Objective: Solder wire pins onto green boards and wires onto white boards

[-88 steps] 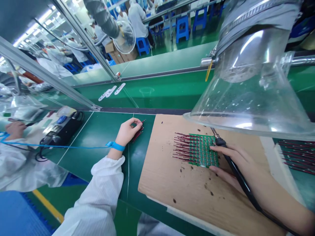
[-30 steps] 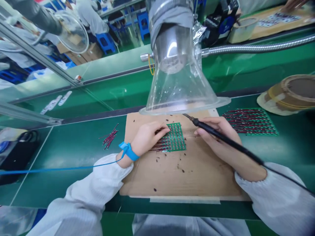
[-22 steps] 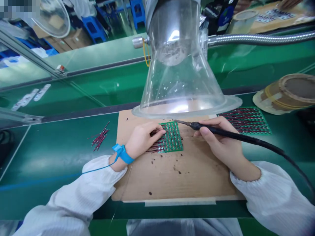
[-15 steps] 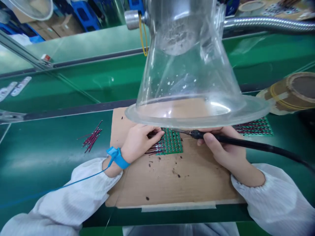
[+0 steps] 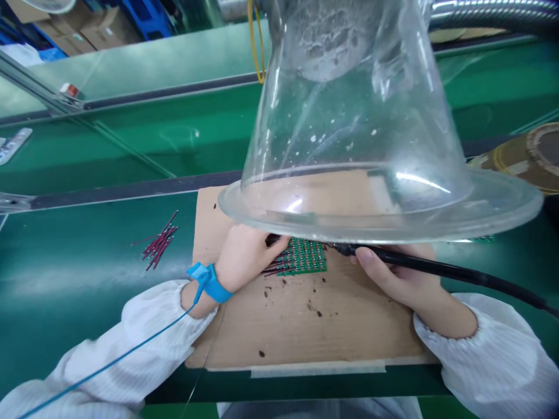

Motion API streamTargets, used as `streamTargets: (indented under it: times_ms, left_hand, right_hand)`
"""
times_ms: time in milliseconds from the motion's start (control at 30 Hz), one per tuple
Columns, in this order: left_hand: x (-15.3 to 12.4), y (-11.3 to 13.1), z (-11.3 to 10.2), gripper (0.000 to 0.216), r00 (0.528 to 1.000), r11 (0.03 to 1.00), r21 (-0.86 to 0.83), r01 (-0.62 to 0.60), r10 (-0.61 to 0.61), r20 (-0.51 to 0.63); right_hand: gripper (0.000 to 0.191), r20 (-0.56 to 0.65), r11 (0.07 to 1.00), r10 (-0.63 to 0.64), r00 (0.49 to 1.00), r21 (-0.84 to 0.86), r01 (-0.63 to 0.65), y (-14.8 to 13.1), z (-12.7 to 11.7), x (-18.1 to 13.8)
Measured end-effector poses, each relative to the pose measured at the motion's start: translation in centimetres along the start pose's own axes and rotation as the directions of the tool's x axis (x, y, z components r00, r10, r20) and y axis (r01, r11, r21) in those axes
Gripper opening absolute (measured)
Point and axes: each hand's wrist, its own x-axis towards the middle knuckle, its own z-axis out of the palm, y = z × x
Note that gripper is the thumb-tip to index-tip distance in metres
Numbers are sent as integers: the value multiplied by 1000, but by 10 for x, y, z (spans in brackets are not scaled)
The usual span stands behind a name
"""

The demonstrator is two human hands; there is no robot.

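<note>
Brown cardboard mat (image 5: 358, 326) supports a green gridded circuit board (image 5: 308, 256) between both hands. Right hand (image 5: 406, 285) grips a black pen-shaped soldering iron (image 5: 432, 267); left hand (image 5: 244, 256) state cannot be determined. Thin dark-red wires (image 5: 273, 269) extend from the board's left-hand side; loose dark-red wires (image 5: 160, 244) lie unplaced farther left.

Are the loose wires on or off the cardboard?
Off: the wires lie on the green table, with a gap to the cardboard.

The board (image 5: 309, 259) is green with rows of shiny silver dots. The wires (image 5: 159, 244) are dark red. The iron (image 5: 419, 263) is black. The card (image 5: 349, 331) is brown with dark spots. The band (image 5: 215, 284) is blue, the sleeves (image 5: 151, 326) white, the table (image 5: 87, 262) dark green.
</note>
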Motion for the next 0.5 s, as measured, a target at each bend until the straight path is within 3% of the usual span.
streamTargets:
  times_ms: [333, 500]
  left_hand:
    - [1, 3, -1, 23, 999, 997, 71, -34, 36, -37]
    - [0, 5, -3, 22, 999, 996, 84, -33, 36, -36]
  right_hand:
    - [9, 56, 999, 27, 998, -41, -25, 0, 0, 3]
    - [8, 20, 999, -47, 999, -4, 47, 4, 1, 1]
